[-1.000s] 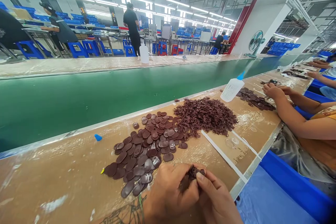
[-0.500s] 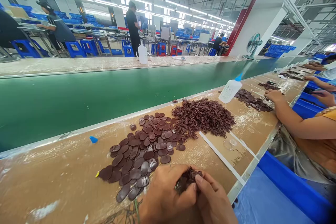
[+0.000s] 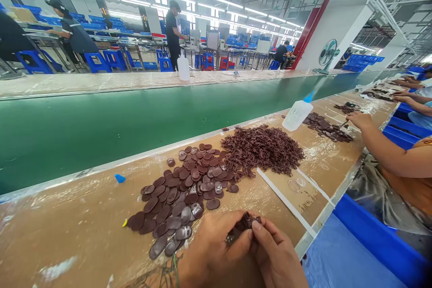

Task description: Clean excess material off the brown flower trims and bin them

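Low in the head view, my left hand (image 3: 216, 245) and my right hand (image 3: 278, 254) meet, fingers closed together on a small dark brown curly piece (image 3: 249, 220). Its lower part is hidden by the fingers. Just beyond my left hand lies a spread of flat brown oval discs (image 3: 184, 184), some of them shiny. A heap of thin, curly dark brown pieces (image 3: 263, 148) sits beyond my right hand, touching the discs at its left edge.
A white bottle with a blue nozzle (image 3: 297, 114) stands behind the heap. A blue cap (image 3: 119, 178) lies on the brown worktop (image 3: 84, 225). Along the far side runs a green conveyor belt (image 3: 101, 121). At right, a co-worker's arm (image 3: 381, 144) reaches over more discs.
My hands stay almost in place, fingers shifting slightly on the curly piece. The co-worker at right has raised a hand a little. A person in the background has turned and reached out an arm.
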Demonstrator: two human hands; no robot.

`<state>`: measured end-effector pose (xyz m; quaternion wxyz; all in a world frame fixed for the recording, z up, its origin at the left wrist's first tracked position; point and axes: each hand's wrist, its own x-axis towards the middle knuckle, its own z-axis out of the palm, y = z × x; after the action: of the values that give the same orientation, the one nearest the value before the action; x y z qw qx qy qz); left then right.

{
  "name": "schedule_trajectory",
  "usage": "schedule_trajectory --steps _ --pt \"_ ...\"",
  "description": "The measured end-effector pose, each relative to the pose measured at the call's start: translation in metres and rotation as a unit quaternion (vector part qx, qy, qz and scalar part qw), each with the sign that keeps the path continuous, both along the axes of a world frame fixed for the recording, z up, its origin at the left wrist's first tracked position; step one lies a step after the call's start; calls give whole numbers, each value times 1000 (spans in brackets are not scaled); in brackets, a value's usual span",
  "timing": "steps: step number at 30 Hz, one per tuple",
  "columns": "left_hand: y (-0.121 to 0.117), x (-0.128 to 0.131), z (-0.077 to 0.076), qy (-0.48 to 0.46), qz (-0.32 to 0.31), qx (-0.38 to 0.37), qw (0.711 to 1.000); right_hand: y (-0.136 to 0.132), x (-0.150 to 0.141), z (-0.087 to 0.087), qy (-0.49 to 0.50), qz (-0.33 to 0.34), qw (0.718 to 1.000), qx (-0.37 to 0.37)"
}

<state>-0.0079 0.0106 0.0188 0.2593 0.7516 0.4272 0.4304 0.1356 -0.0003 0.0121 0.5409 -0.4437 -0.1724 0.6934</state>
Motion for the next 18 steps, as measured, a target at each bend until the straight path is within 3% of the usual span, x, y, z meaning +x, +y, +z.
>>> schedule_trajectory --steps 13,18 --pt "-8 -4 -7 93 2 -9 996 -2 2 2 4 29 999 14" --pt "-7 -6 -16 130 9 6 991 0 5 -8 4 48 999 9"
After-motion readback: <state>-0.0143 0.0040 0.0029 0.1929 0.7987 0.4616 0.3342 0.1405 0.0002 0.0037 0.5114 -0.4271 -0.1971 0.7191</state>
